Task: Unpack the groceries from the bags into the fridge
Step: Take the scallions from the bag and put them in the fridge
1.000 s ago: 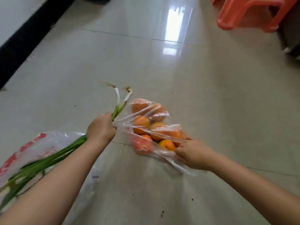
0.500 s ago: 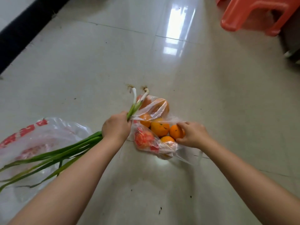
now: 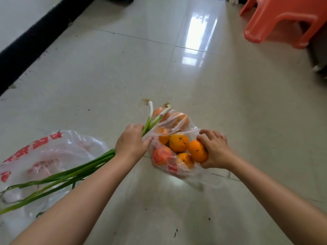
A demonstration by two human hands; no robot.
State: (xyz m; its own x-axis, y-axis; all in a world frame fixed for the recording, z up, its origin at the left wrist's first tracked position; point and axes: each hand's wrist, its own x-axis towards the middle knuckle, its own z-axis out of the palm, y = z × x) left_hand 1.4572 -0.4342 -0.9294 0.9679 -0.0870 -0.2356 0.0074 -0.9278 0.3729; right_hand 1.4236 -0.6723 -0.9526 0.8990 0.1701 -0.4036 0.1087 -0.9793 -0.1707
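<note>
Left hand (image 3: 131, 144) grips scallions (image 3: 70, 175) and pinches the rim of the fruit bag (image 3: 169, 167) on the floor (image 3: 123, 71). Right hand (image 3: 215, 149), fingers curled, grips an orange (image 3: 197, 150) in the bag. Second bag (image 3: 44, 156) lies left.

Bright, soft daylight; window glare streaks the glossy floor tiles (image 3: 200, 38) beside the orange stool (image 3: 283, 20); edges bend, slightly soft.
</note>
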